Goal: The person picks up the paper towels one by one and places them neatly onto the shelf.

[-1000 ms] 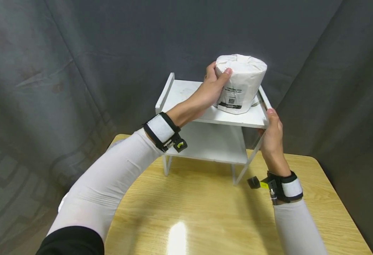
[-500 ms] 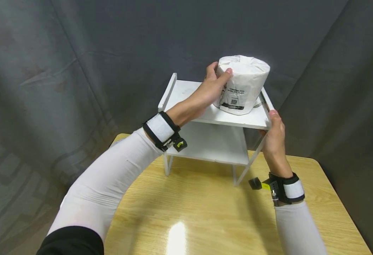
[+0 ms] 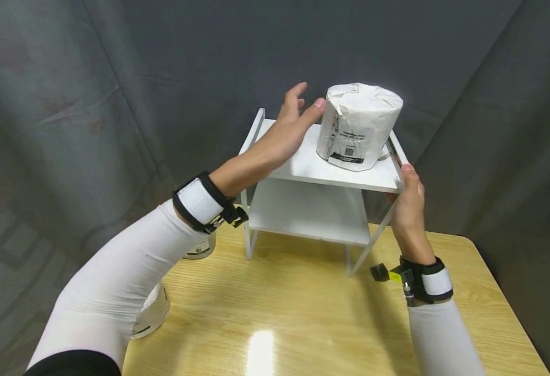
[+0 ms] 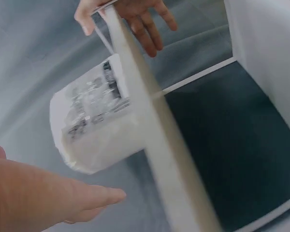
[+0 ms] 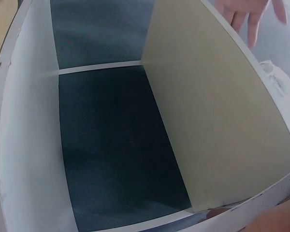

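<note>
A toilet roll in white printed wrapping (image 3: 361,128) stands upright on the right part of the top board of a white two-tier shelf rack (image 3: 308,209). My left hand (image 3: 277,136) is just left of the roll, fingers and thumb spread, with a small gap between. The left wrist view also shows this hand (image 4: 53,195) apart from the wrapped roll (image 4: 96,106). At the rack's front right corner my right hand (image 3: 407,203) holds the side rim, thumb above and fingers beneath. The right wrist view mostly shows the rack's underside (image 5: 208,106).
The rack's thin legs stand on a light wooden table (image 3: 275,303). Two more wrapped rolls, one near the rack's left leg (image 3: 202,248) and one closer to me (image 3: 153,313), are partly hidden by my left arm. Grey curtains (image 3: 200,62) surround the table.
My left hand has let go of the toilet roll and drawn back to the left. The roll stays on the top board. Two rolls have come into view beside my left arm.
</note>
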Action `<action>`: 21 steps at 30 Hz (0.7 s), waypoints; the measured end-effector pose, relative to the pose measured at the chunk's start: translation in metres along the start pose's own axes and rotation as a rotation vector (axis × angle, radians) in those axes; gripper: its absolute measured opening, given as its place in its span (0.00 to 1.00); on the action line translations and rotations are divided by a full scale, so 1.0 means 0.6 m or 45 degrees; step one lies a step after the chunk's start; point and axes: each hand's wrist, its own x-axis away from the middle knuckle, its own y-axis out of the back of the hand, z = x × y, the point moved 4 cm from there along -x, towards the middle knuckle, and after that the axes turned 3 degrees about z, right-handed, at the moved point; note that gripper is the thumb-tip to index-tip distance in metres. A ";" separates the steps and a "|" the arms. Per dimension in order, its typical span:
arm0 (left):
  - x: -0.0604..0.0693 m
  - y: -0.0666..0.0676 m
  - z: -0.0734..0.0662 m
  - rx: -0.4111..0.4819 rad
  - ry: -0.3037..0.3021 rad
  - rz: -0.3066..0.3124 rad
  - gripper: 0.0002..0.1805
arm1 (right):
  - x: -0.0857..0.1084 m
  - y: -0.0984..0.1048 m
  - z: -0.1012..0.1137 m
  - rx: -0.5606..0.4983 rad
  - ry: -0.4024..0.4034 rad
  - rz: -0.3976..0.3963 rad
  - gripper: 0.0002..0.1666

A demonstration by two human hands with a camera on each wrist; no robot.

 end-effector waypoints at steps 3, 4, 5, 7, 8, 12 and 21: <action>0.029 0.019 -0.005 -0.048 -0.067 -0.008 0.41 | 0.001 0.001 0.002 0.012 0.004 0.008 0.36; 0.038 0.025 -0.006 -0.069 -0.088 -0.014 0.40 | 0.001 0.001 0.003 0.015 0.006 0.010 0.36; 0.046 0.032 -0.006 -0.091 -0.108 -0.017 0.40 | 0.002 0.002 0.004 0.023 0.008 0.013 0.36; 0.063 0.044 -0.004 -0.121 -0.139 -0.021 0.41 | 0.002 0.002 0.006 0.037 0.012 0.018 0.36; 0.070 0.049 -0.001 -0.128 -0.151 -0.021 0.41 | 0.002 0.003 0.006 0.042 0.014 0.019 0.36; 0.098 0.070 0.014 -0.148 -0.174 -0.036 0.40 | 0.002 0.003 0.005 0.040 0.011 0.032 0.37; 0.171 0.105 0.055 -0.265 -0.223 -0.056 0.40 | 0.003 0.002 0.006 0.069 0.017 0.066 0.38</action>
